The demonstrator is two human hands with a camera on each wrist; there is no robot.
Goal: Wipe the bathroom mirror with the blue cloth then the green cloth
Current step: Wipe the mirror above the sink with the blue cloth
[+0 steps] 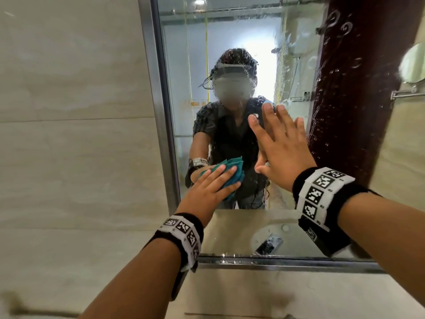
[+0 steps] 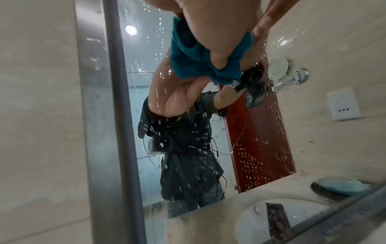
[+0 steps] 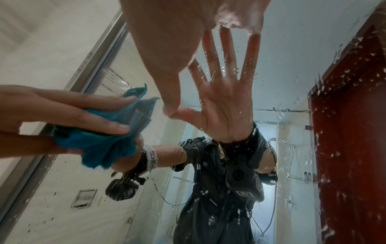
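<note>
The bathroom mirror (image 1: pixel 230 54) is speckled with water drops and has a steel frame. My left hand (image 1: pixel 226 177) presses the bunched blue cloth (image 1: pixel 228 195) flat against the glass near the lower left corner, fingers straight and spread over it. In the left wrist view the thumb of that left hand (image 2: pixel 208 33) lies on the cloth (image 2: pixel 188 54). My right hand (image 1: pixel 276 139) rests flat on the glass to the right, fingers straight, holding nothing. The right wrist view shows my right hand (image 3: pixel 177 41) meeting its reflection, with the cloth (image 3: pixel 100 145) at left. No green cloth is in view.
A beige tiled wall (image 1: pixel 69 134) lies left of the steel frame (image 1: pixel 161 111). A round swivel mirror (image 1: pixel 414 65) on a chrome arm sticks out from the right wall. The glass reflects a sink, a dark red door and a shower area.
</note>
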